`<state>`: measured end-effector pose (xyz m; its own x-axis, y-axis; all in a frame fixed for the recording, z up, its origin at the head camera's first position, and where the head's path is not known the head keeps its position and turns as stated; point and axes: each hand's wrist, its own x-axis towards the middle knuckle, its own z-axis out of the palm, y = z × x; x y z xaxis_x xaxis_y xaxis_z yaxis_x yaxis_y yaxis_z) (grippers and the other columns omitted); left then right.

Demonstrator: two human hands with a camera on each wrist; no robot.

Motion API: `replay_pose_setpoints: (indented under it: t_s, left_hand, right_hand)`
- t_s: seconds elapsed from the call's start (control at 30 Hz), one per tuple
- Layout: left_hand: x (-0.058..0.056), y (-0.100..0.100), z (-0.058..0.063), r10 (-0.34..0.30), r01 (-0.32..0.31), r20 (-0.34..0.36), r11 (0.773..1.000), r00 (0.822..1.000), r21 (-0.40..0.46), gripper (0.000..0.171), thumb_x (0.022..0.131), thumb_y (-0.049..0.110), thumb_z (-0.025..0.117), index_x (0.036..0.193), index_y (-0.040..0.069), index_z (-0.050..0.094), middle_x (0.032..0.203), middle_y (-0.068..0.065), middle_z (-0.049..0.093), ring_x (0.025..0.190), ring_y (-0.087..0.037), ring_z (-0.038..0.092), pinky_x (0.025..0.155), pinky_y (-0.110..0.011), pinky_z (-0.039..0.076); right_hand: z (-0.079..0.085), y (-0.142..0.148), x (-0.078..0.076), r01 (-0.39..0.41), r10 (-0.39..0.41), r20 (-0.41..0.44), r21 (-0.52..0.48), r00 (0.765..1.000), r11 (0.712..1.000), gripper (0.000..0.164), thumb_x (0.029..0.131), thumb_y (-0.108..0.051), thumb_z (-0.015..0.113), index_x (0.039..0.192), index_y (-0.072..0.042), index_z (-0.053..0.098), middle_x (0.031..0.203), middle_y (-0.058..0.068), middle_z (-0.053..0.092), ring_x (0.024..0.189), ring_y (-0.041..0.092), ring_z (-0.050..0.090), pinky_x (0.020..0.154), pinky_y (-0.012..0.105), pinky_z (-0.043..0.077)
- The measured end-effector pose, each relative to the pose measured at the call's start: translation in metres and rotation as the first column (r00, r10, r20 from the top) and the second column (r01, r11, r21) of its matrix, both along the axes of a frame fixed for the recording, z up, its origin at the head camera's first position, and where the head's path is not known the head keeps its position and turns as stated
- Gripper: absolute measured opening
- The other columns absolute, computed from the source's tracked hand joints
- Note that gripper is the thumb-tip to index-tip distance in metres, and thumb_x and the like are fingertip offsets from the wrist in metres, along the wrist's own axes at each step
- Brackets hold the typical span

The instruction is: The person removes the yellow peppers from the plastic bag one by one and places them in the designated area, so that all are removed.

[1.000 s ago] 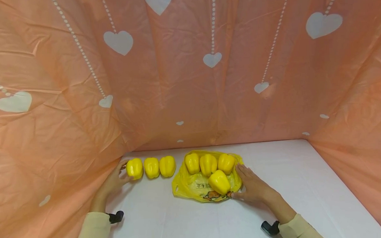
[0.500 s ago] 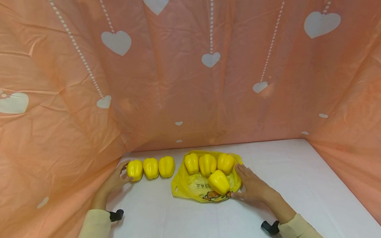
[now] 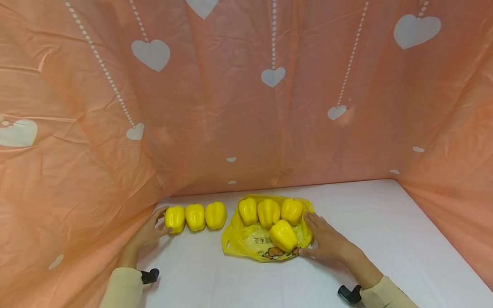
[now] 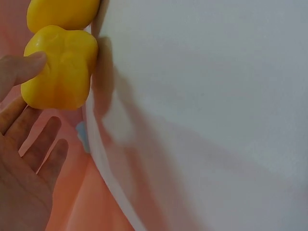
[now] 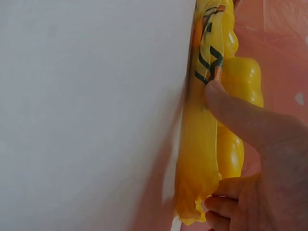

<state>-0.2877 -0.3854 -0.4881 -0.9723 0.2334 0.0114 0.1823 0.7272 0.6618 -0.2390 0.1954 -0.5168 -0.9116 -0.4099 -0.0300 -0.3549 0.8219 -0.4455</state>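
Three yellow bell peppers stand in a row at the left of the table. My left hand (image 3: 153,229) has its thumb and fingers about the leftmost bell pepper (image 3: 175,219). In the left wrist view, the thumb lies on the near face of that bell pepper (image 4: 60,70), while the lower fingers are spread apart. My right hand (image 3: 328,239) lies with extended fingers along the right side of a flat yellow plastic bag (image 3: 243,249), thumb at its near edge. On the bag are three bell peppers in a back row and another bell pepper (image 3: 284,235) tilted in front.
The middle bell pepper (image 3: 195,217) and right bell pepper (image 3: 216,215) of the row stand close together, left of the bag. A white cloth covers the table (image 3: 243,290). Peach curtains (image 3: 244,104) with hearts rise at the back and both sides.
The leftmost bell pepper has shifted slightly right, closer to its neighbour, with my left hand following. My right hand and the bag have stayed put.
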Motion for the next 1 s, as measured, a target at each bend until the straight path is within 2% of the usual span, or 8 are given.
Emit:
replay_pose_setpoints:
  t_s: [0.13,0.5,0.8,1.0]
  left_hand:
    - [0.001,0.0,0.002,0.007,-0.007,0.054,1.0,0.999,0.013,0.082,0.103,0.024,0.072,0.165,0.0,0.023,0.164,-0.039,0.027,0.147,-0.068,0.026,0.117,-0.081,0.027]
    - [0.002,-0.002,0.003,0.021,-0.021,0.086,1.0,0.996,0.002,0.087,0.102,0.024,0.073,0.165,-0.003,0.021,0.168,-0.038,0.021,0.15,-0.067,0.022,0.118,-0.081,0.023]
    - [0.002,-0.004,-0.004,-0.004,0.004,0.006,1.0,1.0,0.005,0.084,0.102,0.02,0.074,0.163,-0.009,0.023,0.161,-0.043,0.029,0.147,-0.068,0.029,0.117,-0.079,0.027]
    - [0.001,-0.005,-0.009,-0.032,0.034,-0.022,0.997,0.999,0.064,0.079,0.102,0.016,0.074,0.161,-0.009,0.027,0.161,-0.041,0.033,0.147,-0.064,0.032,0.119,-0.077,0.028]
  right_hand:
    - [0.0,0.0,0.0,0.004,-0.004,0.002,0.0,1.0,1.0,0.118,0.088,-0.058,0.083,0.165,0.01,0.024,0.175,0.028,0.02,0.161,0.048,0.02,0.131,0.06,0.017]
    - [0.001,-0.001,0.001,-0.012,0.012,-0.002,-0.011,1.0,1.0,0.116,0.09,-0.056,0.082,0.165,0.011,0.024,0.174,0.03,0.019,0.161,0.049,0.02,0.131,0.061,0.017]
    - [0.005,-0.002,0.002,-0.018,0.018,-0.003,-0.008,1.0,1.0,0.115,0.09,-0.054,0.082,0.164,0.012,0.024,0.173,0.031,0.019,0.16,0.05,0.02,0.131,0.061,0.017]
    - [0.006,-0.002,0.004,-0.016,0.016,0.008,-0.017,1.0,1.0,0.115,0.09,-0.054,0.083,0.164,0.012,0.024,0.174,0.031,0.019,0.16,0.05,0.019,0.131,0.061,0.016]
